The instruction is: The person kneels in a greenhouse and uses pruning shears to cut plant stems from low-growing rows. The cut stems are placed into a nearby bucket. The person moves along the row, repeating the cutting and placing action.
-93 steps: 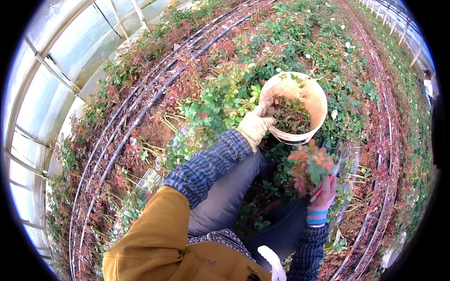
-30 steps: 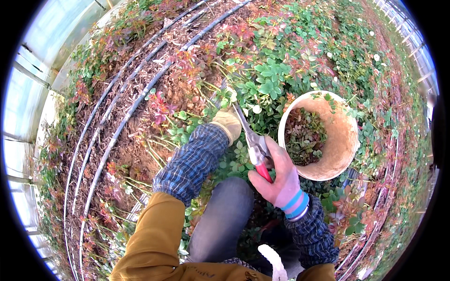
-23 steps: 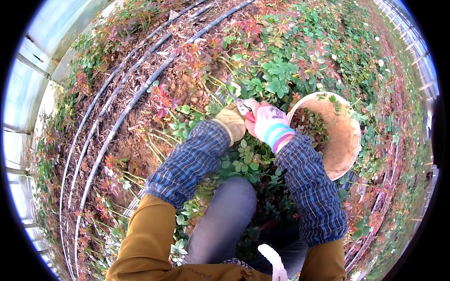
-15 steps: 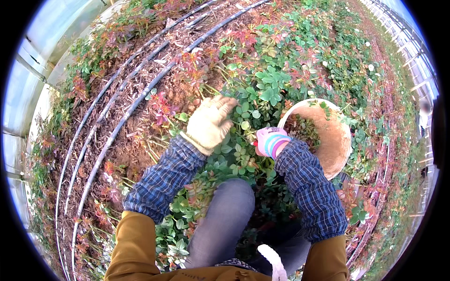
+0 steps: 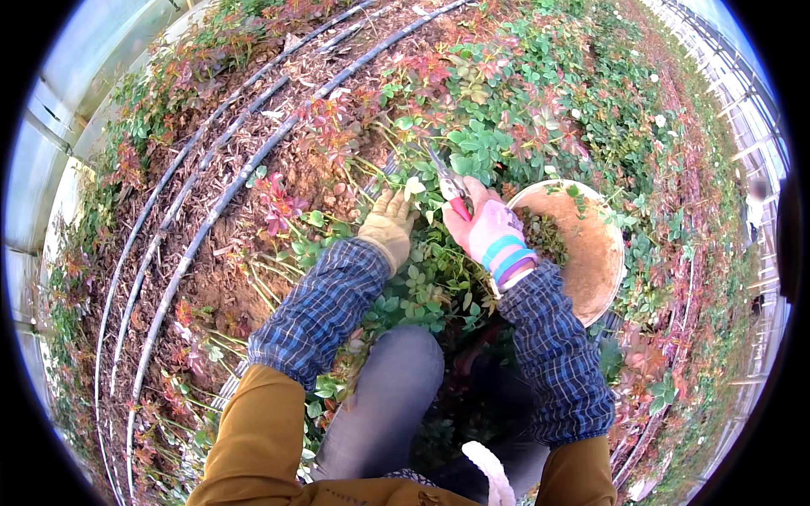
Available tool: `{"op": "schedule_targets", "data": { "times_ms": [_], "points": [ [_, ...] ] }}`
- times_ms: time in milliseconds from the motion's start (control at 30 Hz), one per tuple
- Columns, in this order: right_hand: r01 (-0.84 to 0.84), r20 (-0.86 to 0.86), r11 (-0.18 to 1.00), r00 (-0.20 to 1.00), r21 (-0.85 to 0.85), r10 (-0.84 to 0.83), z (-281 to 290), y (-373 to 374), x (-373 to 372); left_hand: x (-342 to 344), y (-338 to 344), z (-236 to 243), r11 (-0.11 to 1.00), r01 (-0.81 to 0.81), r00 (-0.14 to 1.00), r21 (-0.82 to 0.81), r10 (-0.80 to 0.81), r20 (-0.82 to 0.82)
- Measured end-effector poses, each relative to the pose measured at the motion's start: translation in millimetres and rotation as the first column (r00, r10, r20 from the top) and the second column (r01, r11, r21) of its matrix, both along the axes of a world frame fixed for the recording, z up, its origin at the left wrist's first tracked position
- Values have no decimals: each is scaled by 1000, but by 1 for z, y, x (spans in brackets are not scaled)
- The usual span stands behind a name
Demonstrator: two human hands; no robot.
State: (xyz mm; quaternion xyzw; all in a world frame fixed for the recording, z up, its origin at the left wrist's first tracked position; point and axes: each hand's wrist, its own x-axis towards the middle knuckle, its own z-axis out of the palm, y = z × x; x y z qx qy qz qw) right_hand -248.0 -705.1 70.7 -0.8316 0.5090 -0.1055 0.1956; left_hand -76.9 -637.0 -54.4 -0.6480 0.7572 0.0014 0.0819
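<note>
My right hand, in a pink glove with blue and purple bands at the cuff, grips a pair of red-handled pruning shears. Their metal blades point up and left, over the leaves. To its left, my left hand, in a cream glove, lies palm down among rose stems with its fingers stretched forward and slightly apart. A pale leaf stands beside those fingertips. Leafy rose bushes fill the space between my hands and knee. Just right of my right hand, a whitish bucket holds plant clippings.
Several dark irrigation hoses curve along the mulched soil on the left. Rose plants spread ahead and to the right. My bent knee is just below my hands. Greenhouse walls rise at both sides.
My right hand has moved up and away from the bucket's edge, bringing the shears into plain view over the stems. My left hand has dropped slightly lower, its fingers now pointing forward.
</note>
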Motion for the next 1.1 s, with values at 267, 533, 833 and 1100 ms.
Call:
{"op": "schedule_targets", "data": {
  "times_ms": [267, 533, 833, 1100],
  "points": [
    [135, 83, 974, 985, 181, -151, -65, -16, 58, -11, -10, 18, 986, 12, 999, 169, -20, 42],
    [70, 232, 978, 966, 196, -116, -89, -22, 61, -8, -6, 20, 977, 10, 993, 212, -35, 114],
    [121, 295, 910, 922, 395, -251, -105, -53, 62, -14, -18, 9, 999, 14, 999, 52, -16, 45],
    [-99, 467, 481, 474, 871, -747, -81, 1, 50, -7, -4, 12, 994, -51, 997, 101, 45, 65]
  ]
}}
